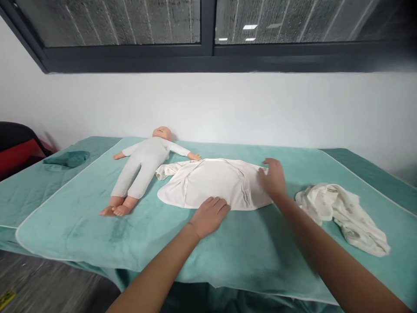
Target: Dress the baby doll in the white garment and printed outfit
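A white baby garment lies spread on the green cloth, with one sleeve reaching left. My left hand rests on its near edge, fingers together and laid flat. Over the garment's right end is my right hand, slightly blurred, with thumb and fingers apart; its fingertips are at the fabric, though contact is unclear. A baby doll in a white bodysuit lies on its back to the left. One doll hand reaches the garment's upper left edge.
A crumpled white printed cloth lies to the right. The green sheet covers the bed. A small dark green pillow and a red and black object are at the left. The wall and window frame stand behind.
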A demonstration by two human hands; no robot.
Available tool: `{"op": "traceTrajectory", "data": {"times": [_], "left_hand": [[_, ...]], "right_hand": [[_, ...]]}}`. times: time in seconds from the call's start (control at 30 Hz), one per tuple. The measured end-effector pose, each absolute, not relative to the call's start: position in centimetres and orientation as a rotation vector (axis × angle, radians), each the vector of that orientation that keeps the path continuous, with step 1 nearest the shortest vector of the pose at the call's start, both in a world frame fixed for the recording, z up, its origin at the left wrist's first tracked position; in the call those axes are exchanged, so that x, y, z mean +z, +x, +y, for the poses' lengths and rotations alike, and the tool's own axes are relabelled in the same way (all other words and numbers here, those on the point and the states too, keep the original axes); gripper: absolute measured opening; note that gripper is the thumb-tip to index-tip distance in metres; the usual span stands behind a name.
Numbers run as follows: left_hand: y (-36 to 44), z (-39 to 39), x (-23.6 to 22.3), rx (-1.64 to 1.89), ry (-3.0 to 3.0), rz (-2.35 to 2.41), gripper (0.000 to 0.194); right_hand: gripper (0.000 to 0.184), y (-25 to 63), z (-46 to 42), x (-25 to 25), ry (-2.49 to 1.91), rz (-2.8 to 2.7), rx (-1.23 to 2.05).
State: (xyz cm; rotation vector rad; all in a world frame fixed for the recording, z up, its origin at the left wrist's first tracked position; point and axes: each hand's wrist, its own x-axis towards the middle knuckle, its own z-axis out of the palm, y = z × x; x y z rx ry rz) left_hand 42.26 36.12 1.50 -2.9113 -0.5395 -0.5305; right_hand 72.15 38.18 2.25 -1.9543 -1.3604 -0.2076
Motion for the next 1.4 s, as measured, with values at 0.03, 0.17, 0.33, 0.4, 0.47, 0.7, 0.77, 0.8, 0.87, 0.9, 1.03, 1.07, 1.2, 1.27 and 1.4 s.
{"op": "traceTrajectory", "data": {"times": [0.03, 0.17, 0.33, 0.4, 0.47, 0.7, 0.77, 0.8, 0.87, 0.9, 1.03, 1.07, 1.2, 1.27, 1.4], "left_hand": [[42.3, 36.1, 1.4, -0.527, -2.914, -0.526, 0.022], [42.2, 36.1, 1.0, -0.588, -2.904, -0.568, 0.026], [42.1, 36.1, 0.6, -0.678, -2.902, -0.692, 0.024], [42.2, 36.6, 0.7, -0.743, -2.906, -0.842, 0.024], [42.4, 37.8, 1.1, -0.804, -2.887, -1.09, 0.025], [42.1, 46.4, 2.8, -0.613, -2.722, -1.688, 0.03], [42.1, 48.5, 2.7, -0.607, -2.675, -1.746, 0.031], [42.1, 49.3, 2.6, -0.604, -2.658, -1.768, 0.032], [42.4, 50.7, 2.2, -0.593, -2.638, -1.802, 0.037], [42.5, 51.2, 2.1, -0.588, -2.633, -1.814, 0.04], [43.3, 52.6, 1.6, -0.525, -2.625, -1.848, 0.052], [43.4, 52.8, 1.5, -0.501, -2.626, -1.847, 0.053], [43.7, 53.0, 1.5, -0.484, -2.611, -1.819, 0.056], [43.8, 53.0, 1.6, -0.473, -2.608, -1.816, 0.057], [43.8, 52.6, 1.9, -0.369, -2.63, -1.839, 0.058]], "right_hand": [[0.04, 69.8, 38.3, 2.1, -1.882, -1.492, -0.168], [0.051, 61.7, 39.5, 0.8, -1.832, -1.933, 0.047], [0.06, 59.3, 41.3, -0.8, -1.995, -2.012, 0.024], [0.063, 60.2, 41.8, -0.8, -2.086, -1.986, 0.009], [0.062, 61.1, 42.4, -0.6, -2.166, -1.932, 0.01], [0.058, 62.1, 45.4, 0.4, -2.304, -1.727, 0.003], [0.055, 62.2, 46.1, 0.5, -2.325, -1.676, 0.005], [0.054, 62.3, 46.4, 0.6, -2.332, -1.657, 0.006], [0.053, 62.6, 46.9, 0.6, -2.339, -1.631, 0.012], [0.053, 62.7, 47.2, 0.6, -2.341, -1.624, 0.017], [0.052, 63.2, 48.3, 0.5, -2.352, -1.611, 0.043], [0.052, 63.3, 48.5, 0.5, -2.358, -1.607, 0.05], [0.052, 63.6, 48.9, 0.3, -2.379, -1.602, 0.07], [0.053, 63.7, 49.0, 0.2, -2.381, -1.617, 0.078], [0.054, 63.6, 48.8, 0.1, -2.389, -1.661, 0.083]]}}
